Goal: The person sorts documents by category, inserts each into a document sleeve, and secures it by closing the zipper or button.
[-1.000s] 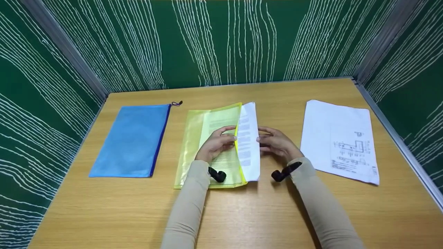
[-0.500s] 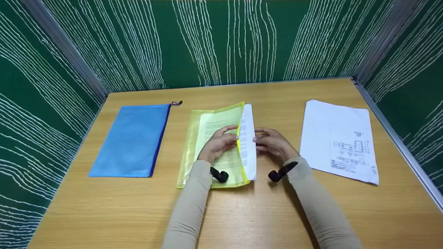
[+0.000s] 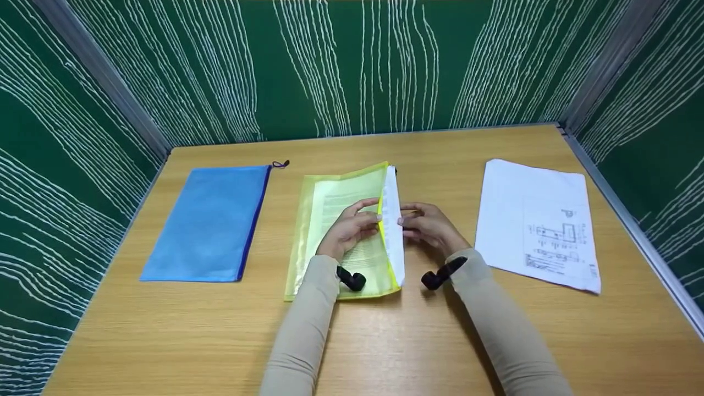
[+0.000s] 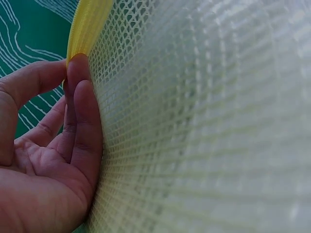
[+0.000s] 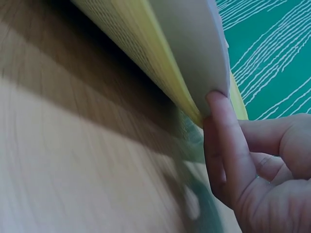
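A yellow mesh zip pouch (image 3: 346, 187) lies at the table's middle, its right side gaping. My left hand (image 3: 344, 231) pinches the yellow zip edge (image 4: 90, 29) of that mouth. Printed papers (image 3: 394, 247) sit mostly inside the pouch, showing through the mesh, with a narrow white strip sticking out on the right. That protruding edge is held by my right hand (image 3: 432, 226), thumb on top. In the right wrist view, the papers (image 5: 199, 53) stand between the pouch's two yellow edges, and fingertips reach right to their rim.
To the left lies a blue zip pouch (image 3: 209, 225) with a dark cord at its top corner. White sheets with a printed drawing (image 3: 506, 220) lie on the right. Green panels with white lines (image 3: 308, 66) border the table's back and sides.
The papers have slid leftward into the pouch, so a narrower strip shows. My right hand has moved left with them, while the left hand and pouch have shifted slightly right.
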A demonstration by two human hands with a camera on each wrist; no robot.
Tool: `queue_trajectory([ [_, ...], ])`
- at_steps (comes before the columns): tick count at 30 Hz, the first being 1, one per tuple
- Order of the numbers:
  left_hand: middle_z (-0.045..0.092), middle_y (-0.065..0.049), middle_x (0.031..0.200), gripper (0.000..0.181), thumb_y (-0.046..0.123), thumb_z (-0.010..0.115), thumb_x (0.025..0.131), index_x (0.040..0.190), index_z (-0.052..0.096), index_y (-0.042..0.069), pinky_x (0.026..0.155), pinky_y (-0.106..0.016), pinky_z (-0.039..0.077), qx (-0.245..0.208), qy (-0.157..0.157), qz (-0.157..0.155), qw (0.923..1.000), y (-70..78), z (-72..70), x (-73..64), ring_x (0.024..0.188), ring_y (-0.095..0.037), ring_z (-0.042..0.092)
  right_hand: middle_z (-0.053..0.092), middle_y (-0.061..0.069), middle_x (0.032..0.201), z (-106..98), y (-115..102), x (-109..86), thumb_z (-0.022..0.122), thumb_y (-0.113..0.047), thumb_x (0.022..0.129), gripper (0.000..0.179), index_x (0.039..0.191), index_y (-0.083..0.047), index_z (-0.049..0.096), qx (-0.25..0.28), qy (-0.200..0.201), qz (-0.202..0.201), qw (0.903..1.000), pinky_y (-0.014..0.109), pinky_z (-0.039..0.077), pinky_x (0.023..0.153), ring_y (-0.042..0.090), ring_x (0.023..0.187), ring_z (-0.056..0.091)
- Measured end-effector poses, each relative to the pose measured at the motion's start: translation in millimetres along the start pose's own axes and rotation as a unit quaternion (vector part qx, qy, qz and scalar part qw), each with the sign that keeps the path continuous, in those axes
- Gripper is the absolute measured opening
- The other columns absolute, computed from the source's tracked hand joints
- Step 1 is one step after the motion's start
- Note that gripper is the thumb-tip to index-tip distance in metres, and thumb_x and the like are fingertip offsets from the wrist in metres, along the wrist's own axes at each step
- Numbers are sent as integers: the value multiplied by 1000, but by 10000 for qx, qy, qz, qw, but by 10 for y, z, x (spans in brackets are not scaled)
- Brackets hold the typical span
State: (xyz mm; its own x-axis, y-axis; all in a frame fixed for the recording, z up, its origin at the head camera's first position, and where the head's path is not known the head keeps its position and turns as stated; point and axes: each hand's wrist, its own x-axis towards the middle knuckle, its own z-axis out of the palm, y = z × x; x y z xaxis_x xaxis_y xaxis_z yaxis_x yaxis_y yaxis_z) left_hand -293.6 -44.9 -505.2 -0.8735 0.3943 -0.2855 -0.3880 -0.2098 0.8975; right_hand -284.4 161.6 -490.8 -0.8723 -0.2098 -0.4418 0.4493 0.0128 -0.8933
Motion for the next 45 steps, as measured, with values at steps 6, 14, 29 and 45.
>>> queue_trajectory([
  [6, 63, 0, 82, 51, 3, 65, 86, 134, 52, 13, 66, -23, 52, -33, -48, 40, 10000, -21, 16, -7, 68, -12, 58, 59, 6, 97, 46, 26, 8, 61, 3, 90, 52, 139, 0, 44, -285, 95, -273, 9992, 22, 56, 65, 12, 73, 65],
  [14, 65, -2, 88, 52, 4, 67, 85, 134, 52, 15, 68, -24, 52, -45, -12, -9, 10000, -43, 54, -10, 72, -12, 60, 64, 6, 92, 104, 34, 25, 62, 4, 89, 48, 135, -2, 49, -361, 248, -290, 9986, 22, 56, 63, 12, 71, 67],
  [29, 65, -5, 92, 50, 3, 66, 86, 133, 54, 16, 68, -24, 53, -212, 24, -37, 9998, -73, 90, -11, 73, -14, 62, 66, 5, 86, 159, 85, 43, 62, 5, 88, 47, 134, 2, 51, -302, 209, -494, 9981, 21, 54, 57, 11, 65, 66],
  [45, 64, -3, 88, 51, 1, 64, 88, 136, 49, 13, 71, -26, 52, -204, -139, -86, 9997, -92, 77, 24, 72, -13, 60, 65, 6, 95, 107, 99, 39, 64, -3, 90, 49, 136, 2, 49, -443, 61, -426, 9981, 22, 57, 69, 10, 76, 66],
])
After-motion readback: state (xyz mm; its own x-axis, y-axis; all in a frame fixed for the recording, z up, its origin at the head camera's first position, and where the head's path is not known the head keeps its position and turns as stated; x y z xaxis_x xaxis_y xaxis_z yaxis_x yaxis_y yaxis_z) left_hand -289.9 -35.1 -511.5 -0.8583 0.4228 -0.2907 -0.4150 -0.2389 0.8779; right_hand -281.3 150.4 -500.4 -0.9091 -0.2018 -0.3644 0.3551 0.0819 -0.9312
